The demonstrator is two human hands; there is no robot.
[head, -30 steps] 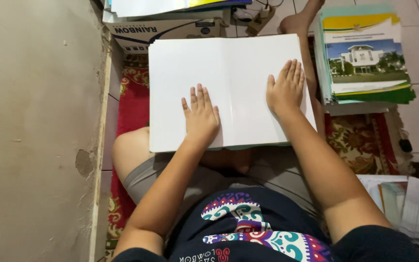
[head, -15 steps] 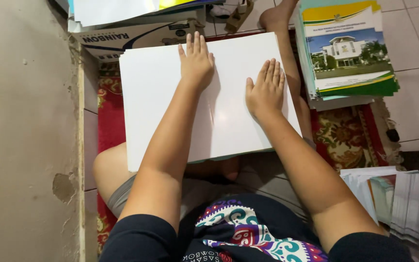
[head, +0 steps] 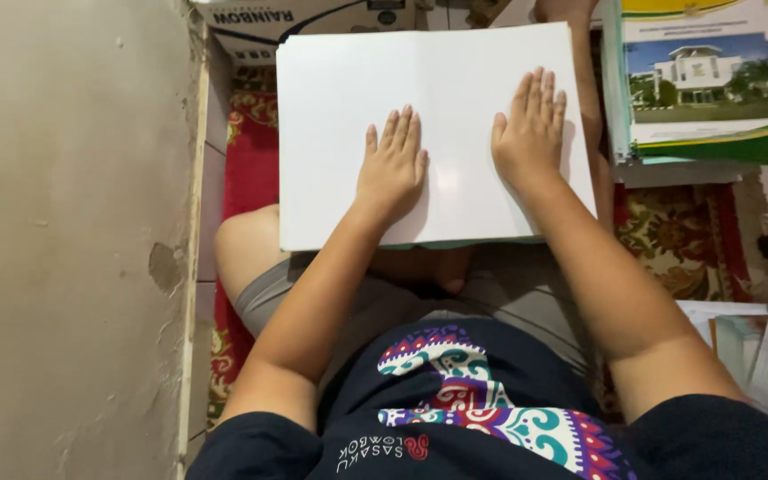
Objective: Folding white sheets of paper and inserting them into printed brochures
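While the person is sitting on the patterned red rug (head: 237, 178), both palms are pressing flat on the large blank white paper sheet (head: 437, 98) lying across the lap; the left hand (head: 391, 169), fingers extended and grasping nothing, has slid back toward the sheet's near edge, and the right hand (head: 531, 133) is resting released beside it, smoothing.

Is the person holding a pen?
No, both the left hand and the right hand lie flat and empty, palms down, on the white paper.
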